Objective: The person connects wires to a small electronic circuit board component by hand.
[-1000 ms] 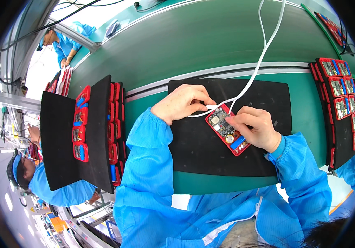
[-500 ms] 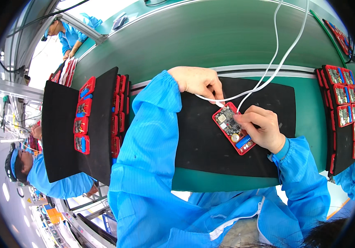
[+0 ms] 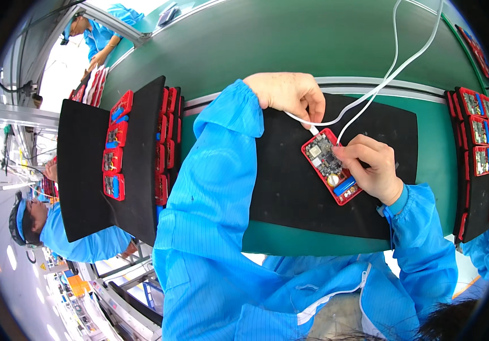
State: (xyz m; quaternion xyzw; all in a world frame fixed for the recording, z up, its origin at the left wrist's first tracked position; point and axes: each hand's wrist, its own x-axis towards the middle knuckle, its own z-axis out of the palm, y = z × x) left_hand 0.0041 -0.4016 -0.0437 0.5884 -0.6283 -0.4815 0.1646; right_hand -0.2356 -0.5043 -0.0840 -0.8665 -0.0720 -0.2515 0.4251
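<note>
While the red-framed rectangular circuit board lies near the middle of the flat black mat, inside the near edge of the green table, the step in hand appears to be cable connection. The left hand pinches a white plug at the board's far short edge. The right hand closes its fingertips on a thin white cable over the board; its contact point is hidden. The next move likely calls for straight, steady pressure.

Electronics workshop: green bench, circuit boards
</note>
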